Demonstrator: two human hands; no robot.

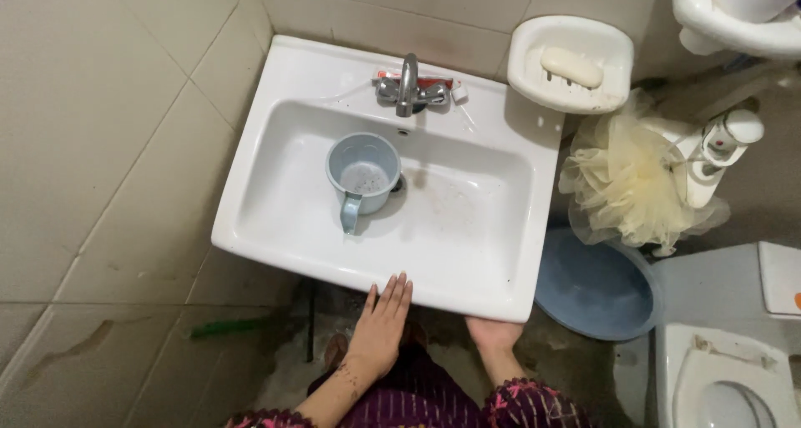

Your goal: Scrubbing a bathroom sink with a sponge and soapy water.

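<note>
A white rectangular sink (467, 261) hangs on a tiled wall. Inside the basin stands a pale blue plastic mug (364, 176) with its handle toward me, beside the drain. A metal tap (408, 86) sits at the back rim. My left hand (381, 324) lies flat, fingers together, with its fingertips on the sink's front edge. My right hand (493, 334) is under the front edge, its fingers hidden beneath the sink. Neither hand holds a loose thing.
A white soap dish (526, 69) with a bar of soap (571, 66) hangs on the wall at right. Below it are a yellow mesh sponge (626, 182), a blue basin (596, 290) on the floor and a toilet (726, 378). Wet floor lies under the sink.
</note>
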